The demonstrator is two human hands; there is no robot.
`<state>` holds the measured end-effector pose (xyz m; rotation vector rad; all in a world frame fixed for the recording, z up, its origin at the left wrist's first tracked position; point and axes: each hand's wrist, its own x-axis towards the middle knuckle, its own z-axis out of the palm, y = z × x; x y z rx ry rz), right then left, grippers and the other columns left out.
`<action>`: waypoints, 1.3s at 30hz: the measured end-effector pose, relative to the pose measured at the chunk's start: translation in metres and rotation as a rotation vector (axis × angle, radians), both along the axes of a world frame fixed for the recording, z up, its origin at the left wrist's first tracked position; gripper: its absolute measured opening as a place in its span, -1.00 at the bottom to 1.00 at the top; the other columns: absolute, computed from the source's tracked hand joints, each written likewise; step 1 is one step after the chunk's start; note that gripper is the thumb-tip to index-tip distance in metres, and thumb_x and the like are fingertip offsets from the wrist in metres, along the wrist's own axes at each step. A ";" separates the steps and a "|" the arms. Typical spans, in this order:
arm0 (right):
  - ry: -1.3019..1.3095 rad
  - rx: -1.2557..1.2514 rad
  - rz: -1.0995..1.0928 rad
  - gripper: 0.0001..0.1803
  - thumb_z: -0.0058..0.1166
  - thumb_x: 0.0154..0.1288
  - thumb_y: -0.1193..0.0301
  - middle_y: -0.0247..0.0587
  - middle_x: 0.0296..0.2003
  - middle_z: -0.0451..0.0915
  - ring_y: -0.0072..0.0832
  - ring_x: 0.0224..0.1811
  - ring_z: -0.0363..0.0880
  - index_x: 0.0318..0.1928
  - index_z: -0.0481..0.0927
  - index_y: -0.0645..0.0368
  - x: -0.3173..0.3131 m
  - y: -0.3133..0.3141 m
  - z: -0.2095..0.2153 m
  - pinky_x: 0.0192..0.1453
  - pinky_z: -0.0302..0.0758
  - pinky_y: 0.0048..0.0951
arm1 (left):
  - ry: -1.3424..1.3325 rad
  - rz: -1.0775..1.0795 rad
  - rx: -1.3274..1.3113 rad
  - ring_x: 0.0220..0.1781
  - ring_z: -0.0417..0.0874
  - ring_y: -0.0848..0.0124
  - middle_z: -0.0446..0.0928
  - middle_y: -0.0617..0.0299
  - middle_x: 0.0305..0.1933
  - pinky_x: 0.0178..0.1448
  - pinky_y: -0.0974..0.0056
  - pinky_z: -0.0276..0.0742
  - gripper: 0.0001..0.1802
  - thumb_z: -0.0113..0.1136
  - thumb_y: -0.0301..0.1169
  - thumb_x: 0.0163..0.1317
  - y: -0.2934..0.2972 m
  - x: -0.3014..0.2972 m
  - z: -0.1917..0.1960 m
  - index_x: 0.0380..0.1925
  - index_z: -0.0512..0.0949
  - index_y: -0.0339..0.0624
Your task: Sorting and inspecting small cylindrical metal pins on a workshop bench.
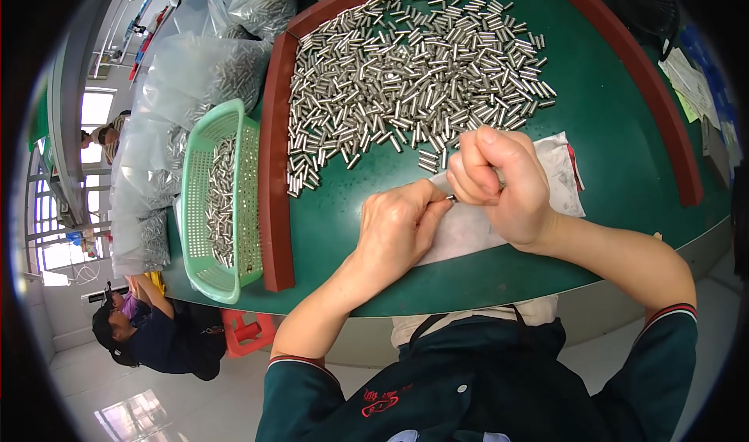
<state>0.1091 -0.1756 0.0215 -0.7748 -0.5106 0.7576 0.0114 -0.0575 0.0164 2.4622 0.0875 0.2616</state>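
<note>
Short, shiny metal pins (pixel 413 75) lie in a wide loose heap on the green tabletop, beyond both hands. My left hand (pixel 396 225) is closed in a pinch, and the end of a small metal pin shows at its thumb and fingertips. Just right of it, my right hand (pixel 511 181) is curled like a fist; whatever its fingers hold is hidden. A whitish, stained cloth (pixel 563 175) with a red edge is spread on the table under the hands. Several pins lie close to the cloth's far edge.
Dark red rails (pixel 277 169) border the work area. Left of them stands a pale green perforated basket (pixel 238 286) with pins inside. Clear plastic bags (pixel 191 71) of pins line the left side. Papers (pixel 690 83) lie at far right. Another person (pixel 160 333) sits at left near a red stool (pixel 246 333).
</note>
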 end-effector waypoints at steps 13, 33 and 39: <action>0.103 0.019 0.197 -0.57 -0.39 0.28 0.31 -0.44 -0.83 0.05 -0.67 -0.76 -0.07 -0.75 0.09 0.11 0.013 0.000 -0.001 -0.64 -0.07 -0.59 | 0.109 0.155 -1.662 -0.59 0.14 0.65 0.28 0.33 -0.48 -0.51 0.56 0.11 -0.80 -0.02 -0.42 0.21 0.062 0.001 -0.001 -0.18 0.37 -0.25; 0.128 0.005 0.134 -0.58 -0.41 0.27 0.32 -0.43 -0.83 0.06 -0.66 -0.77 -0.06 -0.75 0.09 0.09 0.013 0.000 -0.005 -0.65 -0.06 -0.59 | -0.108 0.079 0.282 -0.60 0.53 0.30 0.50 0.11 -0.59 -0.50 0.32 0.41 -0.89 0.20 -0.51 -0.05 0.057 0.017 -0.004 -0.47 0.52 -0.25; 0.116 0.050 0.084 -0.57 -0.38 0.27 0.31 -0.45 -0.83 0.04 -0.67 -0.76 -0.07 -0.75 0.09 0.10 0.008 -0.004 -0.004 -0.65 -0.06 -0.59 | -0.038 0.049 -0.055 -0.73 0.23 0.61 0.32 0.29 -0.74 -0.65 0.47 0.13 -0.93 0.19 -0.58 -0.04 0.031 0.005 0.003 -0.54 0.48 -0.28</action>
